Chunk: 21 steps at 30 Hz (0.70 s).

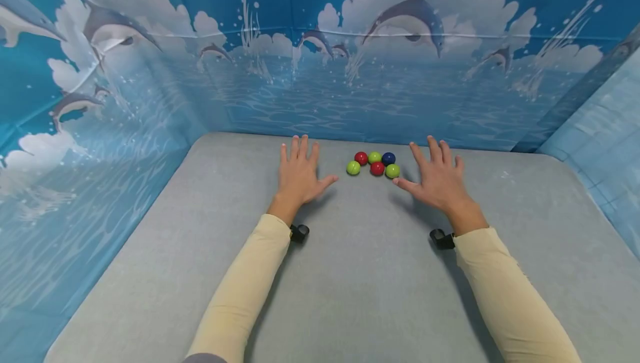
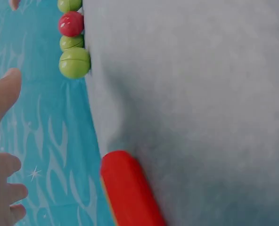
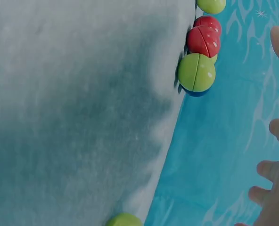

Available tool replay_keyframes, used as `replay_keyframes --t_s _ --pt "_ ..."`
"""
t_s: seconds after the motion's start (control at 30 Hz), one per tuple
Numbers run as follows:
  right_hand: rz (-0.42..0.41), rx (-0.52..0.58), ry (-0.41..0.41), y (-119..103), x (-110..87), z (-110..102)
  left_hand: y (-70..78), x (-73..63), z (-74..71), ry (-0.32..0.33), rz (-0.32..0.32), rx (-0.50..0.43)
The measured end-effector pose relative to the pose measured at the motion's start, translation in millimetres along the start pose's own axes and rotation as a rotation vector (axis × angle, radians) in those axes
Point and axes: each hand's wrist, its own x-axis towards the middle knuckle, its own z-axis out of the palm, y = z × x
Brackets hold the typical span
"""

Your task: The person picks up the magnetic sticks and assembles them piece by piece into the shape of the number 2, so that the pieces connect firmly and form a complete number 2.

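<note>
Several small glossy balls lie grouped near the far edge of the table, between the two hands: a red ball, a navy ball and lime-green balls among them. Left of the group, my left hand is held with fingers straight and thumb pointing towards the balls, touching none. On the other side my right hand spreads its fingers, thumb tip close to the nearest green ball. Neither hand holds anything. The wrist views show only parts of the hands.
A grey table carries the balls. Blue dolphin-print cloth hangs behind and beside it. A long red object enters the left wrist view from below, and a green rounded thing the right one; their kinds are unclear.
</note>
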Motion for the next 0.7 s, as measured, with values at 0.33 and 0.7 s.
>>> replay_keyframes --t_s 0.33,0.7 --pt "-0.135 0.085 -0.065 26.5 -27.1 -26.2 -42.2 -29.3 -25.0 0.056 0.206 -0.027" --pt "-0.403 0.008 0.01 51.1 -72.6 -36.8 -76.2 -65.6 -17.8 0.141 0.382 -0.067"
